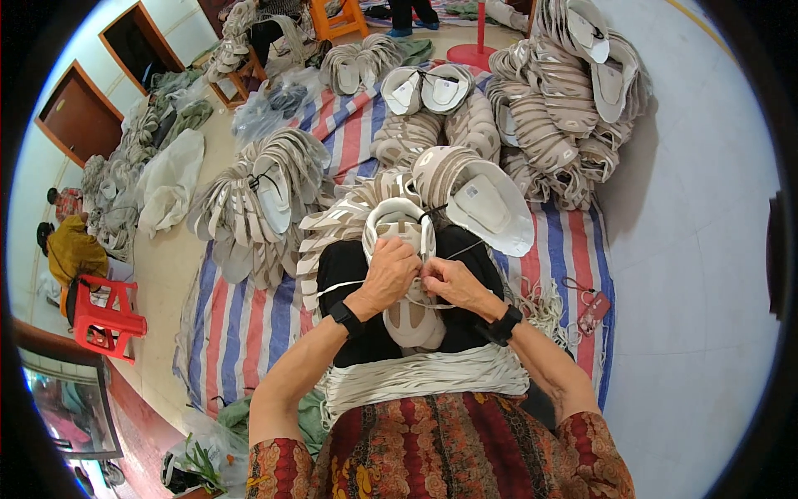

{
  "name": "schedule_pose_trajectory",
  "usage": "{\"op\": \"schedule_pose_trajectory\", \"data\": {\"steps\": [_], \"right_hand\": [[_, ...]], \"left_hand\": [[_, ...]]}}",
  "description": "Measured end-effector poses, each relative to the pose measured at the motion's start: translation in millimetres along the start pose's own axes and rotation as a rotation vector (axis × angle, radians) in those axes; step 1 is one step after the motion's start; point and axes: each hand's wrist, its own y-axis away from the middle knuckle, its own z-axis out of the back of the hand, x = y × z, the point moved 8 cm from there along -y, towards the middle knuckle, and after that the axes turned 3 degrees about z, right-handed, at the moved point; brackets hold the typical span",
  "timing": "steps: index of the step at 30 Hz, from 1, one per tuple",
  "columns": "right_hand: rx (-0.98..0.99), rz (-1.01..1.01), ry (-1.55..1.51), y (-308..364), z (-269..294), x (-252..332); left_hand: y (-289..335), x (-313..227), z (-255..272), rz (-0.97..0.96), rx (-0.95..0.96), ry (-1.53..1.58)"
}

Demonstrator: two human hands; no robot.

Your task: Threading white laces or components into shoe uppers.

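Observation:
On my black-covered lap lies a beige and white shoe upper (413,326), its toe toward me. My left hand (392,273) is closed over its lacing area, and a white shoelace (339,288) trails out to the left from beneath that hand. Close against it, my right hand (455,283) pinches at the eyelets on the right side. The fingertips of both hands nearly meet, and the stretch of lace between them is mostly hidden. A bundle of white laces (424,378) lies across my waist. Touching the far side of the upper is another beige upper (486,204) with its white sole side showing.
Stacked shoe uppers lie left (270,195), ahead (436,91) and at the far right (565,91). Beneath them spreads a striped sheet (249,333). Loose laces (544,312) and a red tag (593,312) lie to my right. A red stool (108,320) and another person (79,254) are at left.

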Motion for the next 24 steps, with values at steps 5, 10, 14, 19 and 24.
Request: {"op": "schedule_pose_trajectory", "data": {"steps": [5, 10, 14, 19, 24], "right_hand": [[0.045, -0.202, -0.897, 4, 45, 14], [-0.604, -0.103, -1.195, 23, 191, -66], [-0.84, 0.035, 0.161, 40, 188, -23], [-0.018, -0.074, 0.425, 46, 29, 37], [0.249, 0.086, 0.346, 69, -27, 65]], "left_hand": [[15, 26, 40, 0.056, -0.022, -0.325], [106, 138, 155, 0.513, -0.28, -0.592], [110, 131, 109, 0.408, -0.121, -0.337], [70, 90, 55, 0.372, -0.076, -0.001], [53, 82, 17, 0.558, 0.103, 0.339]]}}
